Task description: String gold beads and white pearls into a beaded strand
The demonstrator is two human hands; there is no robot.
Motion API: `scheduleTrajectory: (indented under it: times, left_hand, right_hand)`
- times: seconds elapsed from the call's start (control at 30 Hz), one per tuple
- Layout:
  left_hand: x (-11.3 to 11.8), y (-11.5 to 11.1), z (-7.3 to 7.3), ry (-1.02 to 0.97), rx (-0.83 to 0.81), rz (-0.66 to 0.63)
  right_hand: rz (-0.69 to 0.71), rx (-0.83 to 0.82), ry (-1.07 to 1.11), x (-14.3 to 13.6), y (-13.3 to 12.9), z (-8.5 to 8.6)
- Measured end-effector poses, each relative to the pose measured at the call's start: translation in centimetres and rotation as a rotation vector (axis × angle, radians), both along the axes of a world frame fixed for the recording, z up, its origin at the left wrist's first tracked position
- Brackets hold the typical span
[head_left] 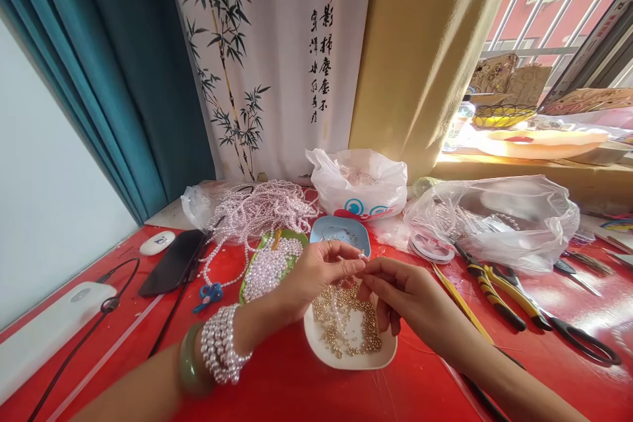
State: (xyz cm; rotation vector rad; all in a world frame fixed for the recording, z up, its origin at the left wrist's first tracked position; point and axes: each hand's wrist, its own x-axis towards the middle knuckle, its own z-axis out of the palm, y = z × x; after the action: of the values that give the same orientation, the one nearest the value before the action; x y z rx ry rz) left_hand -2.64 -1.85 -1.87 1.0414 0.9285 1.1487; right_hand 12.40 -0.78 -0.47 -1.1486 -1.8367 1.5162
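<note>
My left hand (319, 271) is closed in a pinch, with small whitish beads at its fingertips and a short bead string (340, 311) hanging below. Tip to tip with it, my right hand (401, 289) pinches too; what lies between its fingers is too small to make out. Both hands are over a white dish (341, 361) of gold beads (370, 333). Partly behind my left forearm is a green tray (291, 268) of white pearl beads (270, 267). A blue dish (341, 224) holding a few tiny bits stands behind the hands. Pearl bracelets and a green bangle circle my left wrist.
Pearl strands (270, 204) are heaped at the back left, near a phone (171, 264) and a blue clip (208, 295). Plastic bags (359, 178) stand behind. Yellow-and-black pliers (494, 293), scissors (583, 339) and a yellow tool (462, 303) lie to the right.
</note>
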Motion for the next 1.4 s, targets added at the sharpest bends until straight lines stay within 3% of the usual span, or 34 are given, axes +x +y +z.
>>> scheduleTrajectory:
  times: [0.13, 0.27, 0.57, 0.67, 1.13, 1.4]
  left_hand:
    - [0.0, -0.2, -0.2, 0.102, 0.059, 0.049]
    - [0.2, -0.4, -0.3, 0.184, 0.115, 0.123]
    - [0.8, -1.0, -0.2, 0.136, 0.129, 0.223]
    - [0.8, -1.4, -0.2, 0.154, 0.154, 0.231]
    - [1.0, -2.0, 0.5, 0.083, 0.087, 0.258]
    - [1.1, -2.2, 0.2, 0.068, 0.105, 0.267]
  right_hand:
    - [0.014, 0.012, -0.014, 0.0, -0.4, 0.0]
    - [0.036, 0.143, -0.002, 0.0, -0.7, -0.1]
    - [-0.016, 0.796, -0.274, -0.1, -1.5, -0.9]
    - [-0.01, 0.93, -0.327, -0.2, -1.7, -1.1]
    - [0.058, 1.117, -0.289, -0.4, -1.9, -1.7]
    - [0.134, 1.201, -0.302, -0.2, -1.7, -2.0]
